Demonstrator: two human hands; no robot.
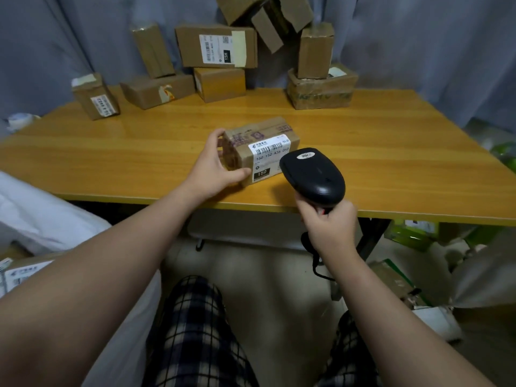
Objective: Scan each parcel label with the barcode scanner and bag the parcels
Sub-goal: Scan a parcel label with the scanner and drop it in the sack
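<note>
On the near middle of the wooden table (363, 152) sits a cardboard parcel (261, 141), its white label (269, 157) facing up. The left hand (215, 166) grips the parcel's left end, fingers curled round it. The right hand (331, 227) is wrapped round the handle of a black scanner (312, 175), whose head sits just right of the label. More boxes (216, 46) are stacked along the far edge.

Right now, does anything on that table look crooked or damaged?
Yes. At the back, the topmost box sits tilted with its flaps hanging open, unlike the sealed boxes around it.
</note>
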